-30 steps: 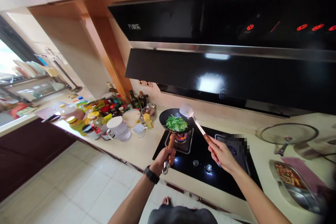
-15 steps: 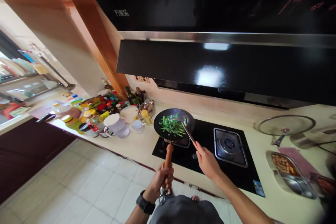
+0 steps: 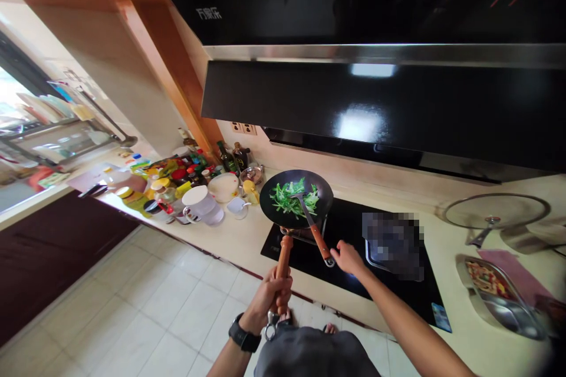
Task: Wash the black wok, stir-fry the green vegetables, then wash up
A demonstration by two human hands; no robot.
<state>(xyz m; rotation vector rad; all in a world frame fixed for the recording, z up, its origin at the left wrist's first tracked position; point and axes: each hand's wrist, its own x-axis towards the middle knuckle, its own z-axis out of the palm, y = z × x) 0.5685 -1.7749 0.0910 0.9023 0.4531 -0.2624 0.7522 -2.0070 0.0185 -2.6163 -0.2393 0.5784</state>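
My left hand [image 3: 275, 291] is wrapped round the wooden handle [image 3: 284, 256] of a dark wok [image 3: 325, 194]. The wok is over the left burner, with cut green leafy vegetables [image 3: 287, 197] inside. A spatula [image 3: 319, 240] with a wooden grip leans in the wok, its blade among the greens and its handle pointing toward me. Just right of that handle's end, my right hand [image 3: 348, 260] is low over the stove's front, fingers curled. It is apart from the spatula; what its fingertips touch is hidden, near where a stove knob was seen.
A black range hood [image 3: 354, 94] hangs low over the black glass stove [image 3: 398, 300]. Bottles, jars and a white pitcher [image 3: 203, 203] crowd the counter at left. A glass lid [image 3: 495, 212] and a metal tray of food [image 3: 499, 294] are at right.
My right hand has let go of the spatula and moved down to the stove's front. The spatula now rests in the wok. My left hand still grips the wok handle.
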